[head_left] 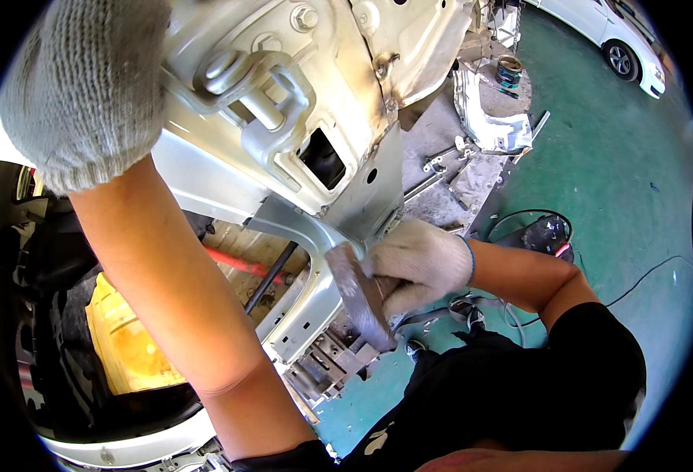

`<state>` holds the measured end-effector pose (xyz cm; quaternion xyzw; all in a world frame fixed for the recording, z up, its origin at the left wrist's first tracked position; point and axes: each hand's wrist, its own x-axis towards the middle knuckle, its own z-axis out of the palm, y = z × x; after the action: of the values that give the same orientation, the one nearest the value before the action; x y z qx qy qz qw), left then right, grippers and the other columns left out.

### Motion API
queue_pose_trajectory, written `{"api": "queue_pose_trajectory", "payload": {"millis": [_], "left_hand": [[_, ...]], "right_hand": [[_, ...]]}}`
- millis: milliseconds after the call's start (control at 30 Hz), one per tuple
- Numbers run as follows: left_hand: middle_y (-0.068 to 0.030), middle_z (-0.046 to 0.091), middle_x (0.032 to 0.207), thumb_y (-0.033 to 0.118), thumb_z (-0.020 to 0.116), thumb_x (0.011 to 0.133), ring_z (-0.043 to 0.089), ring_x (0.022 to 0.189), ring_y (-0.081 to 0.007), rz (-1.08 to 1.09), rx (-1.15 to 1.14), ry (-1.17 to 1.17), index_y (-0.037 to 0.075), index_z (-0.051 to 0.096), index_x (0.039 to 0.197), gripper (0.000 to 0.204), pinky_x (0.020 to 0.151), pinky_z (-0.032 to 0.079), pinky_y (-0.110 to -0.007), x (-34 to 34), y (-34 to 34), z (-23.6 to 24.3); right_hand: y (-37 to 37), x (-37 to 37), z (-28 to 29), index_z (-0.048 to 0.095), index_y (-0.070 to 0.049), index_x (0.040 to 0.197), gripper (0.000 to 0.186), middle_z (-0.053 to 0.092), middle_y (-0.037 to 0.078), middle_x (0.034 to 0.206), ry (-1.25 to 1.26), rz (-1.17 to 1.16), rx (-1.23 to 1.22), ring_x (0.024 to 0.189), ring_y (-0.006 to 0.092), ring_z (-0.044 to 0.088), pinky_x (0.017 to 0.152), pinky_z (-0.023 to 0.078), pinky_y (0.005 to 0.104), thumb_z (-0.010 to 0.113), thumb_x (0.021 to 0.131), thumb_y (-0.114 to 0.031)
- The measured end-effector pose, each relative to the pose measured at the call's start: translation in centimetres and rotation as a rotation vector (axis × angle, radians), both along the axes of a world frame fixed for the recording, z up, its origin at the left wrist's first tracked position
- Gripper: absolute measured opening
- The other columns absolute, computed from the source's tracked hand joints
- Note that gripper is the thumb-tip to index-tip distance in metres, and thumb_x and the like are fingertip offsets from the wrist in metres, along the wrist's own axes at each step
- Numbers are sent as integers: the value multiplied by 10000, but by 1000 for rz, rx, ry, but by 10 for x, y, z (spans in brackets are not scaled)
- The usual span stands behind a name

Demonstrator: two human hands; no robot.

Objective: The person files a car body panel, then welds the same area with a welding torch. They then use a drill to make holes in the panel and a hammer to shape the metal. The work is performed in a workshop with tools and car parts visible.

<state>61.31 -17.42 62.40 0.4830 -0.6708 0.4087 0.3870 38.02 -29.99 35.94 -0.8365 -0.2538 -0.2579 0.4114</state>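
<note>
Gloved right hand point(422, 263) tight around a scuffed, flat-sided grey slab point(360, 303) — rib-knit-gloved left hand point(86, 90), grip unclear.

Knit gloves point(86, 94), black short-sleeved shirt point(511, 385)

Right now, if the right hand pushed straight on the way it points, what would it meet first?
The curved silver panel, it seems, with the grey metal block held in the right hand leading; whether block and panel touch is unclear from this view.
</note>
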Motion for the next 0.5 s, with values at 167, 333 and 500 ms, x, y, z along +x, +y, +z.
{"api": "queue_pose_trajectory", "payload": {"millis": [167,333,500], "left_hand": [[-219,684,1201,112,557,956,621,1221,-317,-1,15,-7,-75,652,1207,327,1097,477,-424,-1,3,-1],[-215,686,1202,102,562,956,620,1227,-314,-8,73,-16,-72,656,1204,318,1101,474,-423,-5,2,1],[-211,687,1203,93,568,955,618,1233,-311,0,169,-47,-69,660,1201,308,1104,472,-422,-13,-1,11]], "right_hand": [[8,1,0,635,-75,928,243,673,133,764,313,-80,141,702,361,697,638,566,442,754,874,-280],[5,7,2,641,-65,993,267,674,165,823,337,-146,140,749,383,689,676,563,454,718,916,-308],[-2,4,-5,622,-29,1007,309,669,190,833,112,155,105,784,417,679,690,551,458,710,927,-314]]}}
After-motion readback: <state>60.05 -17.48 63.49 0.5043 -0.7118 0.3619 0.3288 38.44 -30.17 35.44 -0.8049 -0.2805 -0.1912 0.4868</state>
